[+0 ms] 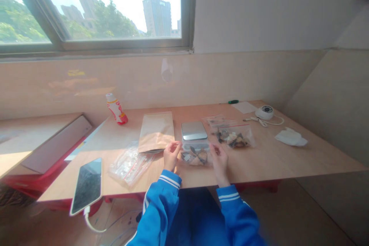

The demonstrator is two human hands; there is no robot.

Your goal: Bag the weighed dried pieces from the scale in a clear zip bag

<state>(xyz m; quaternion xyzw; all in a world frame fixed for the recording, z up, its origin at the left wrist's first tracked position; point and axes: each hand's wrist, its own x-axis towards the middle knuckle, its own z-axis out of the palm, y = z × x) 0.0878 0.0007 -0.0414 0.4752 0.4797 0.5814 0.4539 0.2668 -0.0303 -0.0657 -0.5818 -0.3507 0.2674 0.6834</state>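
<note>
Hands, left (172, 155) and right (219, 160), half-curled beside a zip bag (196, 157), grip unclear

Clear plastic zip bag (196, 159) divides left hand (172, 155) from right hand (219, 161); flat silver scale (194, 130) blocks 12 o'clock. Pale wood tabletop (259, 163) offers passage at 3 o'clock.

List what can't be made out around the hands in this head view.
Head view:
Pieces in the zip bag: too small and blurred to identify.
Whatever lies under the kraft envelope: the envelope hides it.
Bottle label: too small to read.
Phone screen: glare hides it.
</note>
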